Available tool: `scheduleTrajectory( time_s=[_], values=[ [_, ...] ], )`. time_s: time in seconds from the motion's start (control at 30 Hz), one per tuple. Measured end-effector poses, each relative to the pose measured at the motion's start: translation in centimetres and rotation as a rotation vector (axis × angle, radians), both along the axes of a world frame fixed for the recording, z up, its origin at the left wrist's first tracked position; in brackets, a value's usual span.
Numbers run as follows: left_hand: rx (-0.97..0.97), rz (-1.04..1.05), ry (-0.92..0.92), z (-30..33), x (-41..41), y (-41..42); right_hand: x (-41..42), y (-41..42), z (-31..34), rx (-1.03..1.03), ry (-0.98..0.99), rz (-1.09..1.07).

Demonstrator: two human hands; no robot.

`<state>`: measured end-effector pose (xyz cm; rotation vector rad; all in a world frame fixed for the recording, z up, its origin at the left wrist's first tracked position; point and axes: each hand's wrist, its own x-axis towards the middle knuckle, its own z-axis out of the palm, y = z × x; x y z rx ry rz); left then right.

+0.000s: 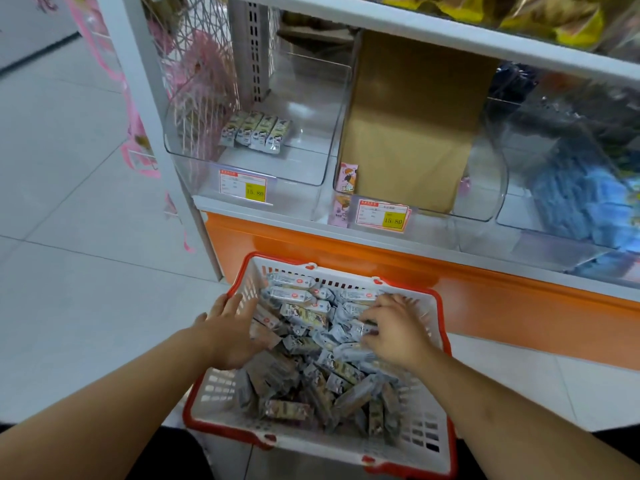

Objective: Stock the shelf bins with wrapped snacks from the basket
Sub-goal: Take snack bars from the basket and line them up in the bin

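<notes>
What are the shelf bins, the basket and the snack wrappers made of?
Shelf bins: clear rigid plastic, glossy; the contents and back panel show through.
Basket: moulded plastic, white slotted walls and a red rim, matte.
Snack wrappers: thin printed film, probably plastic or foil laminate; they crinkle and catch highlights.

Both hands in the snack basket below the shelf bins

The left hand [232, 332] lies open over the wrapped snacks [304, 362] in the red-rimmed basket [437, 441]; the right hand [393, 332] curls its fingers onto some. Above, a clear bin [249, 168] holds four packs [256, 131]; the next bin [485, 202] holds a cardboard box [412, 126].
</notes>
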<state>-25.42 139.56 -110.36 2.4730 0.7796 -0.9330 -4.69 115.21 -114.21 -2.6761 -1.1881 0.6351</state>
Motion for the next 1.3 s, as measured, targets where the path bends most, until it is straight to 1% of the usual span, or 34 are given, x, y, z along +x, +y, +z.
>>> scheduleTrajectory(
  time_s=[0.07,0.1,0.17,0.2,0.27,0.33,0.37,0.4,0.43,0.47,0.53,0.63,0.73,0.8,0.87,0.93,1.0,1.1,1.13,1.17,1.3],
  values=[
    [0.039,-0.021,-0.051,1.7,0.7,0.0,-0.1,1.7,2.7,0.092,0.092,0.006],
    [0.014,-0.029,-0.094,2.9,1.3,0.0,-0.3,2.7,4.3,0.144,0.137,0.015],
    [-0.107,0.0,-0.198,5.9,2.6,0.0,-0.8,4.4,7.9,0.253,0.17,0.077],
    [-0.202,0.069,-0.254,7.6,3.1,0.1,-1.2,5.1,9.9,0.301,0.158,0.135],
    [-0.483,0.291,-0.349,11.1,3.9,0.1,-2.1,6.0,13.2,0.386,0.125,0.235],
    [-0.775,0.465,-0.445,14.2,3.9,0.2,-2.8,6.2,15.8,0.479,0.12,0.25],
    [-0.871,0.513,-0.502,15.4,3.8,0.3,-3.1,6.1,16.7,0.528,0.121,0.246],
    [-0.926,0.537,-0.565,16.4,3.6,0.6,-3.4,5.9,17.5,0.568,0.126,0.249],
    [-0.942,0.53,-0.615,16.9,3.3,0.9,-3.6,5.8,18.1,0.598,0.129,0.26],
    [-0.922,0.497,-0.647,17.3,3.1,1.2,-3.9,5.7,18.5,0.619,0.121,0.273],
    [-0.8,0.399,-0.673,17.6,2.9,1.6,-4.2,5.7,19.1,0.645,0.113,0.271],
    [-0.661,0.362,-0.749,17.7,3.2,1.7,-5.0,6.4,20.0,0.674,0.226,0.177],
    [-0.589,0.315,-0.832,18.1,3.7,1.7,-5.2,7.1,20.3,0.709,0.327,0.108],
    [-0.54,0.278,-0.848,18.3,3.9,1.9,-5.2,7.4,20.4,0.718,0.371,0.106],
    [-0.538,0.279,-0.868,18.4,4.2,2.3,-5.3,7.8,20.6,0.745,0.417,0.074],
    [-0.623,0.314,-0.906,18.6,4.6,2.5,-5.1,8.4,20.6,0.824,0.51,-0.077],
    [-0.706,0.353,-0.947,18.7,4.9,2.4,-4.6,9.2,20.9,0.855,0.576,-0.238],
    [-0.815,0.347,-0.968,18.7,5.1,1.8,-3.9,9.8,21.2,0.845,0.705,-0.285],
    [-0.823,0.333,-0.971,18.6,5.2,1.6,-3.8,9.8,21.4,0.86,0.741,-0.291],
    [-0.794,0.312,-0.973,18.6,5.3,1.5,-3.6,9.7,21.5,0.877,0.758,-0.299],
    [-0.545,0.21,-0.983,18.6,5.4,1.4,-3.4,9.3,21.6,0.929,0.813,-0.335]
  ],
)
